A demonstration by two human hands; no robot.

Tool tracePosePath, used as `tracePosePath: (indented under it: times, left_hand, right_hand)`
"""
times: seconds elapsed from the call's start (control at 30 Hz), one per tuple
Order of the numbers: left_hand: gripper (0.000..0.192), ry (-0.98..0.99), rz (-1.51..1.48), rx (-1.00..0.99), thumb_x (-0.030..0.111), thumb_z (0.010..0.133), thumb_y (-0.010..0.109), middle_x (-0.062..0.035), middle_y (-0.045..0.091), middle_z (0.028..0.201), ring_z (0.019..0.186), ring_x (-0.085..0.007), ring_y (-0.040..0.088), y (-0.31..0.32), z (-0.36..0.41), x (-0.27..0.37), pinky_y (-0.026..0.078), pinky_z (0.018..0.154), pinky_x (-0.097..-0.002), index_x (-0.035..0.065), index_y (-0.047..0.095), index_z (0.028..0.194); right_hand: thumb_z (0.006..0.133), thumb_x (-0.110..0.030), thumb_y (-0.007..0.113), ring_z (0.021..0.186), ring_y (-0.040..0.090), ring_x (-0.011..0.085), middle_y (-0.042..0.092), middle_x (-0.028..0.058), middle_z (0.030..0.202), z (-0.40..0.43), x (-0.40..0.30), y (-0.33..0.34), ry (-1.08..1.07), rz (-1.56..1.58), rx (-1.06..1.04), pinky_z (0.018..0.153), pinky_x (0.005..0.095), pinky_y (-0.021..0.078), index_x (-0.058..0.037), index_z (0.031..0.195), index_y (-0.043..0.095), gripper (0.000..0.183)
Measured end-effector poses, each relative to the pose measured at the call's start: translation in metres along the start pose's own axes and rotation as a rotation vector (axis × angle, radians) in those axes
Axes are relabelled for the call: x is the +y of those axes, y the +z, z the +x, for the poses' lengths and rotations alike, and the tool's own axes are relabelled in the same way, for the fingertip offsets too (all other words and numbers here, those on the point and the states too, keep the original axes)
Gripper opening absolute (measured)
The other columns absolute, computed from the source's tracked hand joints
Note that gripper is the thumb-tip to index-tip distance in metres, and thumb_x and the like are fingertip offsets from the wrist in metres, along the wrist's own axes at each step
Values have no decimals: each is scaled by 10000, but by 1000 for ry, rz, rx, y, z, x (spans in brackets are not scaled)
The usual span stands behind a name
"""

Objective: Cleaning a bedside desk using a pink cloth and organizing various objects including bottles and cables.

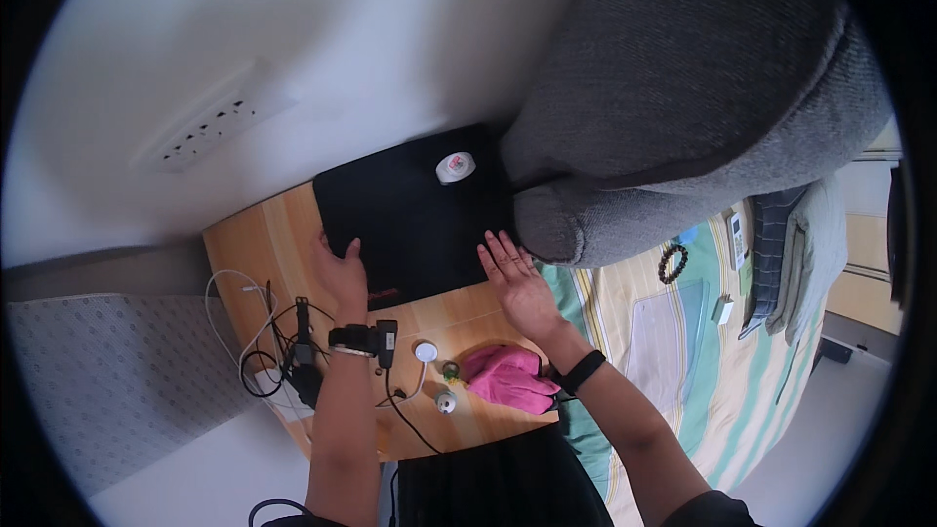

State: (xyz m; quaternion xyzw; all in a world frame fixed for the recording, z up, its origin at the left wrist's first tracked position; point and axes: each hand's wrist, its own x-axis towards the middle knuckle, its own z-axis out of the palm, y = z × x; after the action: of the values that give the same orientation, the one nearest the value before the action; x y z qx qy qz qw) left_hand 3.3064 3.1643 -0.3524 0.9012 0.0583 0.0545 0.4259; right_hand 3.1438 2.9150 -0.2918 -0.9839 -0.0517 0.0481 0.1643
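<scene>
A black mat [417,223] lies flat on a small wooden table [282,241], against the wall. My left hand [342,271] is at the mat's left edge, thumb apart from the fingers. Fingers spread, my right hand [516,282] rests at its lower right corner. Near the mat's far edge sits a small white oval object [455,167] with a reddish mark. Below the mat are a black adapter [386,340] with a cable, a white round charging puck [424,351], a small white round figure [444,402] and a folded pink cloth [509,379].
Tangled cables [274,337] and a dark watch [302,329] lie at the table's left. A large grey cushion [659,73] touches the mat's right side. On the striped bed [615,307] are a beaded bracelet [673,264], a white charger [723,309] and folded fabric [809,256].
</scene>
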Motion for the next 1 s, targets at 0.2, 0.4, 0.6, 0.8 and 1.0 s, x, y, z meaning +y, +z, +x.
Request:
tracePosePath:
  times: [0.2,0.4,0.6,0.8,1.0]
  left_hand:
    - [646,-76,211,-69,-24,747,744,-255,570,1282,1201,-398,542,-2,11,2,428,1014,-398,-29,463,1329]
    - [766,46,208,-88,-40,775,696,-279,495,1359,1253,-421,489,7,7,19,393,1054,-384,-14,334,1449]
    - [855,89,494,-111,12,793,701,-215,312,1527,1380,-406,346,-3,-3,50,349,1077,-521,60,248,1517]
    - [728,345,706,-326,95,873,641,-145,256,1568,1421,-383,282,-8,7,39,313,1062,-632,132,291,1510]
    - [446,473,279,-710,-22,766,663,-141,571,1195,1153,-381,520,-65,-50,42,458,934,-459,70,559,1190]
  right_hand:
    - [905,-136,483,1453,264,340,262,183,1568,-10,-13,28,109,-113,-155,1166,488,252,15,1463,338,596]
    - [928,-219,527,1450,271,331,288,172,1560,-7,-18,23,248,-71,-108,1163,472,266,14,1463,336,615]
    - [930,-228,543,1434,309,323,303,184,1549,-2,-23,22,340,-45,-107,1151,448,296,31,1459,328,627]
    - [895,-59,532,1401,351,358,328,227,1519,4,-14,19,236,85,34,1107,432,367,60,1430,358,575]
    - [765,-31,592,1085,589,340,617,171,1169,-28,-34,10,133,305,69,949,401,474,17,1144,615,382]
